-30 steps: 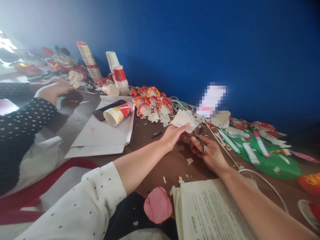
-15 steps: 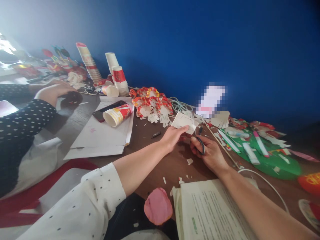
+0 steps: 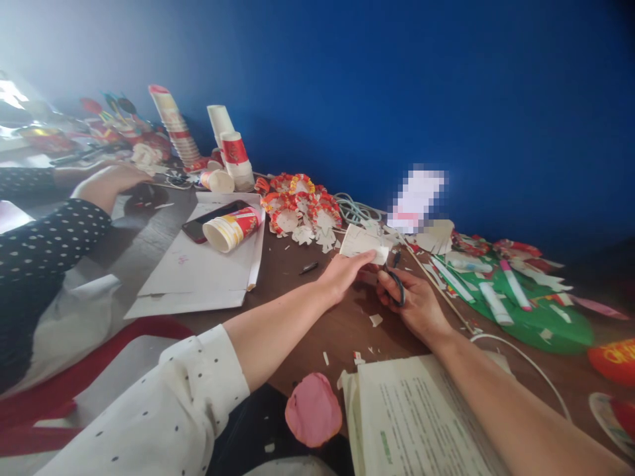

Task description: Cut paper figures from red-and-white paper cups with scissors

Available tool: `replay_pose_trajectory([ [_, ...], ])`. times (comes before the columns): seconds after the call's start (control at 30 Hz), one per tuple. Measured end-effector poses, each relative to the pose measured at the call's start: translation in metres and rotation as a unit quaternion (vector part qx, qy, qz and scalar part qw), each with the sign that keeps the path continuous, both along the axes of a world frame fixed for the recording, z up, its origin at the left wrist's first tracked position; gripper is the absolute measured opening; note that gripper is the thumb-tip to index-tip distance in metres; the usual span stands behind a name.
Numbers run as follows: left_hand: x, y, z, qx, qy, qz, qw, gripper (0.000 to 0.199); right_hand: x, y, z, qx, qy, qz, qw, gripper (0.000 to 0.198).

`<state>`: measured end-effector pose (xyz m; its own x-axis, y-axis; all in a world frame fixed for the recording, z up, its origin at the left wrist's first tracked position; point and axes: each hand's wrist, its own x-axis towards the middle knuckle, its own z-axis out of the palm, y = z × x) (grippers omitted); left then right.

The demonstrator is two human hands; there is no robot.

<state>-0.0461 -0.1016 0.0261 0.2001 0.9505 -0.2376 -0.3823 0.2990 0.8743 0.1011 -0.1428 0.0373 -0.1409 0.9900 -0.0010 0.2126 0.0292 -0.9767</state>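
Between thumb and fingers, my left hand point(image 3: 347, 272) grips a white piece of paper point(image 3: 360, 242) with faint lines drawn on it. My right hand point(image 3: 414, 301) is closed round the dark handles of a pair of scissors point(image 3: 397, 285). The blades point away from me and meet the right edge of the paper; how far they are parted I cannot make out. Beyond the paper lies a heap of red and white cut paper flowers point(image 3: 302, 205). Small paper scraps point(image 3: 376, 320) are scattered on the brown table point(image 3: 297, 330) below my hands.
A paper cup point(image 3: 231, 228) lies by a phone point(image 3: 196, 228) on white sheets point(image 3: 198, 277). Cup stacks point(image 3: 178, 132) stand at the back. Markers point(image 3: 496, 303) rest on a green disc point(image 3: 560, 330). Printed pages point(image 3: 411, 416) lie in front. A co-worker's arm point(image 3: 64, 225) reaches in from the left.
Both hands stay almost where they were, the paper and scissors still held. The paper is tilted very slightly differently. The whole view has shifted a little.
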Motion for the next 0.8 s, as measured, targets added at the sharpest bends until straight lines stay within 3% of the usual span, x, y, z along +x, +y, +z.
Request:
replay_pose_trajectory([
  [0.53,-0.0001,0.0004,0.0011,-0.006,-0.025,0.002,1.0,0.029,0.0008,0.0021,-0.0042,0.003,-0.005,-0.005,1.0,0.045],
  [0.8,-0.0001,-0.0038,0.008,0.007,-0.043,-0.018,0.999,0.031,0.0041,0.0016,-0.0068,-0.03,0.061,0.019,0.998,0.041],
])
